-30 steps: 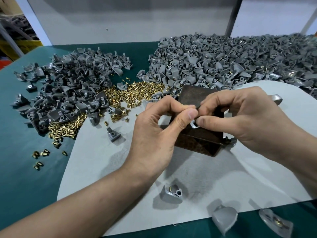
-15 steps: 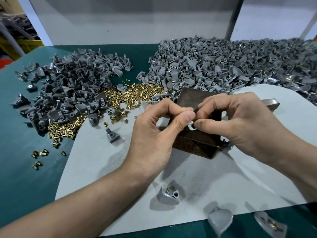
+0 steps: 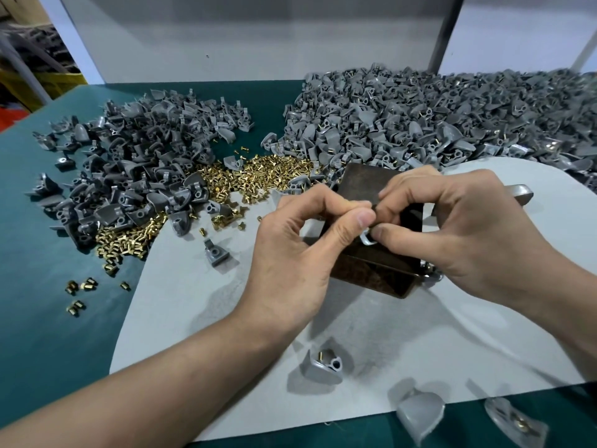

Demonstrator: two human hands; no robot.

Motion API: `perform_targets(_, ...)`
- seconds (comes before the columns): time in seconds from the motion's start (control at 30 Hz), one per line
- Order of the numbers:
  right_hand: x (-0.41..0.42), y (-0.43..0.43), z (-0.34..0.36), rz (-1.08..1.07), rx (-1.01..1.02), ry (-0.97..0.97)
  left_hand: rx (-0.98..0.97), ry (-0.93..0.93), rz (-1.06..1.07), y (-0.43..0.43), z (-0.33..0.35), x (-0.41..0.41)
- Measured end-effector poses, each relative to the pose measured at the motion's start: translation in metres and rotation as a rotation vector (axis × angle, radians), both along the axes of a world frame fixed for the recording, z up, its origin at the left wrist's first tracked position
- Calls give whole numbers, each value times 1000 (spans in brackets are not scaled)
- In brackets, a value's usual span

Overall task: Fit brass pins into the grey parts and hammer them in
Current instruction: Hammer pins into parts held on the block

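Hands: little has moved in the last second; left hand [image 3: 290, 253] and right hand [image 3: 468, 227] still meet fingertip to fingertip above the dark block [image 3: 365, 182].
Grip: both pinch narrowly, thumb against forefinger, on one small grey part [image 3: 368, 241] held between them, just above the block.
Grey part: only a pale, curved edge peeks out below the thumbs.
Pin: hidden by the fingers, so whether one is already seated cannot be told.
Placement: held over the block, which looks set to serve as the anvil for hammering.
Supply: brass pins [image 3: 258, 176] and the left heap [image 3: 129, 176] of grey parts lie near the left hand, for quick picking.
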State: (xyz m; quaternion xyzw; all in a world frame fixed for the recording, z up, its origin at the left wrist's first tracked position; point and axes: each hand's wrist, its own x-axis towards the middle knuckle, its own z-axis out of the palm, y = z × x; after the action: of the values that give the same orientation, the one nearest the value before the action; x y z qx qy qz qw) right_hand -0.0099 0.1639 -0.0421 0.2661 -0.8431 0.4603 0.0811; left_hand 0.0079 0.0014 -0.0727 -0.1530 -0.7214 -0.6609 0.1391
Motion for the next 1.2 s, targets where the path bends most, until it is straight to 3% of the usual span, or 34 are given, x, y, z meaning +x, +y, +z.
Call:
perform_targets(0.27,0,1,-3,9,6,35,-8,-3,-1,1,1,1)
perform_targets(1.2,5,2,-2,16,-146,-171,-4,31,-4,-1,1,4)
